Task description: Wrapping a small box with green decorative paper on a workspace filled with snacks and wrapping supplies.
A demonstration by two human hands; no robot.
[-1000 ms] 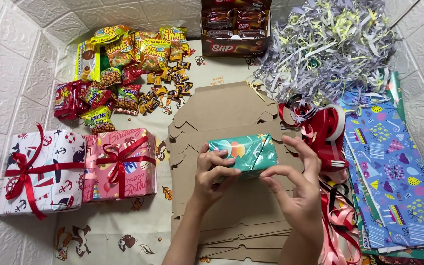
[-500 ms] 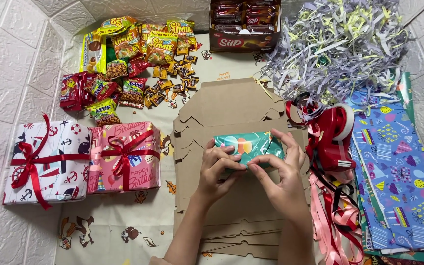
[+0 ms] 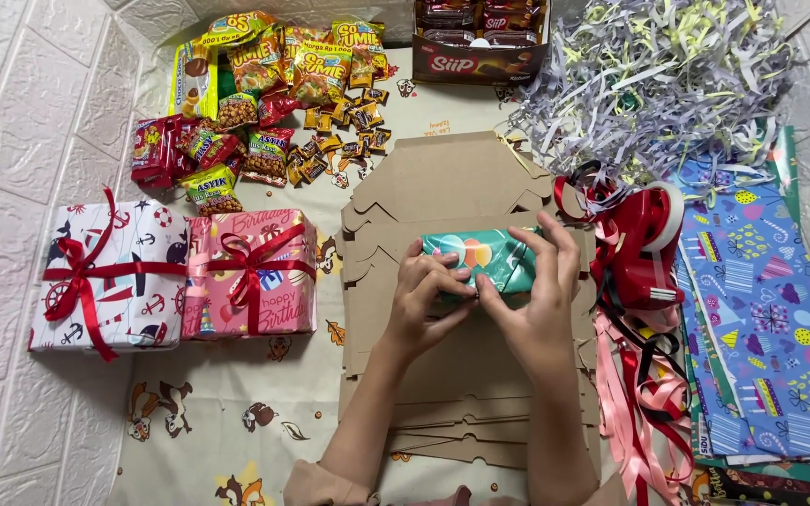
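I see patterned floor cloth [image 3: 236, 422]: snack packets [image 3: 264, 84] far-left corner, two wrapped gifts [image 3: 175, 276] left edge, flat cardboard boxes [image 3: 452, 178] centre.

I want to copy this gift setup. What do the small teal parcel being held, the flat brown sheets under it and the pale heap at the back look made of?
The teal parcel, held by the left hand and right hand, looks wrapped in glossy printed paper: it creases sharply and catches light. The brown sheets look like matte cardboard, stiff with die-cut edges. The pale heap seems to be shredded paper strips.
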